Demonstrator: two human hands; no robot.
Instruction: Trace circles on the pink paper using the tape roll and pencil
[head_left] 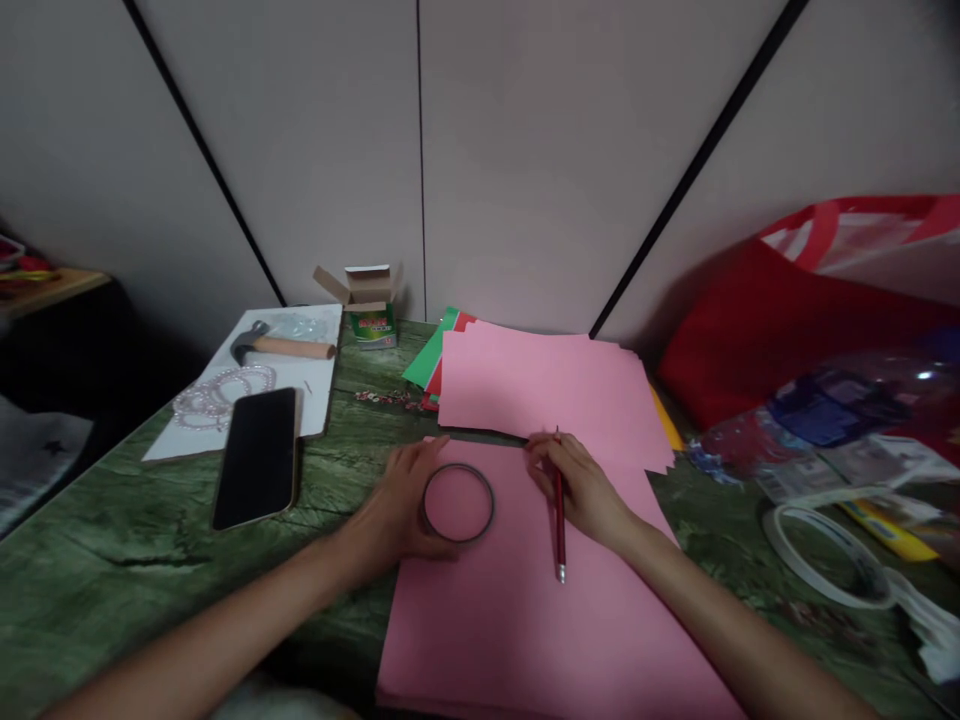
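A thin dark ring (458, 466) lies on the pink paper sheet (487, 640) in front of me. My left hand (409, 500) curves round the ring's left side, thumb near its lower edge and fingers by its upper edge. To the right, my right hand (574, 480) is closed on a dark red pencil (560, 530). The pencil's tip points away from me and its eraser end towards me. Its fingertips are at the sheet's far edge. Beyond lies a stack of pink paper (540, 375).
Left are a black phone (259, 455), a hammer (292, 346) and beads (217, 395) on a white board (319, 400). An opened small box (373, 322) stands behind. Right are a red bag (735, 320), a plastic bottle (810, 410) and a white tape roll (776, 525).
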